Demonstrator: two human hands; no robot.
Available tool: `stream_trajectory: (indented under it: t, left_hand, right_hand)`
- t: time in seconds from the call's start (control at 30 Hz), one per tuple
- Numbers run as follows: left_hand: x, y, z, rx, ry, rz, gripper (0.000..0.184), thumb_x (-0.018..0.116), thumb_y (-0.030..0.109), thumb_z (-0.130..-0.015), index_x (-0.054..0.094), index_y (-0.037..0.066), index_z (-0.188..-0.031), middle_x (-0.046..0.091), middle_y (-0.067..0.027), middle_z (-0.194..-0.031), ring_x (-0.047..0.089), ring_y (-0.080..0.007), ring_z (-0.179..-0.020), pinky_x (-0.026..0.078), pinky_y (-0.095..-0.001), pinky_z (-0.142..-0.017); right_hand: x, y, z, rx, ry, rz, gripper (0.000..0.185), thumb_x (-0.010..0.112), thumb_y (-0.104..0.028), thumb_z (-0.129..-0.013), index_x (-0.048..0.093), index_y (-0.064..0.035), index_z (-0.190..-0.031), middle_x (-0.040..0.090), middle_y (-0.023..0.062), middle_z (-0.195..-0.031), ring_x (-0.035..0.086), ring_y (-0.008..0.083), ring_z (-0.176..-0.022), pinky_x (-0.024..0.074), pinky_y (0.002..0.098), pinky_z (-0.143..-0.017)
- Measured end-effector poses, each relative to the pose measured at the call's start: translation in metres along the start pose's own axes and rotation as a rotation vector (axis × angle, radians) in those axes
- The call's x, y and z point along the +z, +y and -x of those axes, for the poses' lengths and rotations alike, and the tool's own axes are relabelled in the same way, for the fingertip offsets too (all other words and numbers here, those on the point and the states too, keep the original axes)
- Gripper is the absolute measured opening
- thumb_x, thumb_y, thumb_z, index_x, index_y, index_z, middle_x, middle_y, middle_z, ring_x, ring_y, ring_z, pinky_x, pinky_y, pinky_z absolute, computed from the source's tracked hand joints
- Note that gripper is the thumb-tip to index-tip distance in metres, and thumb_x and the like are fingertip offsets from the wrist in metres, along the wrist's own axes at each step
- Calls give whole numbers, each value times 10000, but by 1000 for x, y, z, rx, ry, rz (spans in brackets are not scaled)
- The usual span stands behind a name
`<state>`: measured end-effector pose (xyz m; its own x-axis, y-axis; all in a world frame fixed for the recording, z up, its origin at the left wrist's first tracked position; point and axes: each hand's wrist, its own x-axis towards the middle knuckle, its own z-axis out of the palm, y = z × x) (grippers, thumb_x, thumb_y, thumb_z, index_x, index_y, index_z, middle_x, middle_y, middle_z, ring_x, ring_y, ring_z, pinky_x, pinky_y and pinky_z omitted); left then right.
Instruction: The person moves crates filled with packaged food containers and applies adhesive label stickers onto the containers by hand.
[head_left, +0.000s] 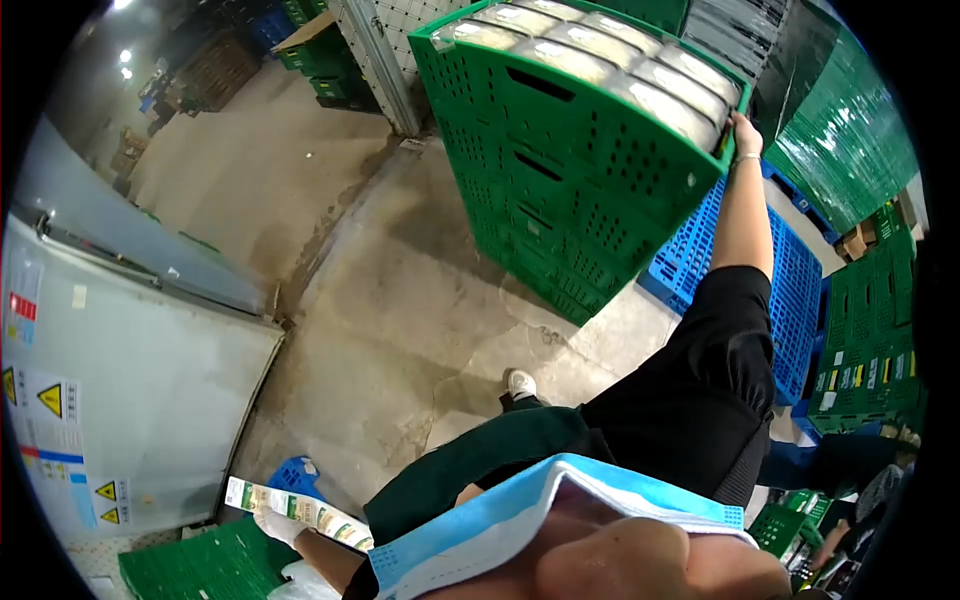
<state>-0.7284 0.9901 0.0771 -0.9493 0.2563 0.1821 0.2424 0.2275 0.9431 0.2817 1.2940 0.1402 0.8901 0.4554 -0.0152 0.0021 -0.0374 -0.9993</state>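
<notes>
Light-blue face mask point(560, 490) fabric fills the nearest part of the view, with the dark-green apron point(480, 455) and black sleeve point(690, 370) just past it. Low on the left, the left hand point(280, 525) is closed on a long white strip of printed labels point(325, 522), marked in green and brown. Near that hand, toward the lower edge, lies a green perforated plastic crate point(205, 562), and a small blue plastic object point(295, 477) sits on the floor just beyond the strip. One white shoe point(521, 382) stands on the stained concrete floor point(390, 330).

At lower right, a person in dark clothing point(840, 462) bends beside green crates of packed goods point(790, 525); what that person's hands grip, I cannot tell. To the left, a pale metal door point(150, 390) bearing yellow warning stickers bounds the floor.

Ahead stands a tall stack of green perforated plastic crates point(570, 170), its top one loaded with rows of clear-lidded packs point(610, 50). The right hand point(742, 138) grips that crate's near right corner, fingers partly hidden. A blue plastic grid pallet point(795, 290) hems the stack in on the right, backed by a green film-wrapped load point(850, 140). Left of the stack rises a grey door post point(380, 65); farther off are more green crates point(335, 75).
</notes>
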Motion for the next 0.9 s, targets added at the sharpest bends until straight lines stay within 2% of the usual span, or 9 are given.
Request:
stream_trajectory:
  t: [0.1,0.3,0.47,0.63,0.7,0.73,0.77,0.8,0.9]
  left_hand:
    - [70,13,-6,-50,-181,-26,290,517,229,-779,534,11,-970,549,-93,-884,529,-193,-744,450,-333,-651]
    - [234,33,-18,-44,-784,-20,284,520,231,-783,535,17,-969,549,-85,-882,528,-187,-738,449,-334,-654]
    - [422,188,81,-224,-1495,723,295,405,192,-836,470,11,-1060,541,-131,-1001,541,-229,-886,437,-316,-789]
    - [490,407,213,595,-1602,651,159,485,141,-826,480,30,-940,525,-34,-823,495,-107,-685,417,-241,-616]
    - [526,459,271,736,-1806,431,177,499,145,-808,507,21,-933,543,-39,-821,508,-116,-688,421,-239,-635]
    - [556,474,301,469,-1940,411,187,514,141,-793,527,23,-937,557,-43,-802,514,-115,-682,430,-241,-638]
    - [620,472,291,561,-2244,-24,205,543,150,-775,536,37,-947,564,-30,-774,514,-107,-667,437,-239,-622]
    - [715,468,276,894,-2117,-451,190,567,154,-760,549,56,-922,559,-3,-742,508,-89,-648,430,-225,-583]
    - [618,470,243,801,-2272,-176,194,544,209,-771,561,58,-892,556,8,-795,509,-92,-661,422,-236,-582]
  right_hand:
    - [-11,-42,20,40,-249,80,193,508,-146,-662,499,-43,-500,492,74,-518,456,193,-441,382,306,-454]
    - [10,-127,141,85,-282,-115,169,482,-139,-760,458,-94,-599,434,3,-506,410,125,-415,351,260,-413]
    - [-29,-99,256,171,-239,18,152,499,-102,-733,459,-76,-589,423,0,-502,398,90,-419,332,225,-405]
    - [-79,-102,349,231,-107,-267,53,485,-65,-704,435,-57,-690,435,22,-586,430,103,-441,372,218,-406]
    - [-111,-91,362,238,-51,-249,48,479,-52,-692,432,-58,-685,427,10,-578,437,95,-451,372,217,-408]
    - [-119,-96,357,217,-37,-241,32,465,-51,-689,434,-59,-685,427,7,-574,430,93,-434,367,219,-400]
    - [-122,-88,375,216,-85,-290,55,466,-37,-686,427,-51,-723,423,13,-561,411,97,-397,354,227,-375]
    - [-123,-83,396,220,-20,-330,88,463,-23,-682,419,-45,-755,417,14,-548,404,98,-380,343,231,-358]
    - [-121,-63,449,211,6,-472,165,467,2,-691,391,-30,-834,401,14,-523,398,98,-353,317,240,-321]
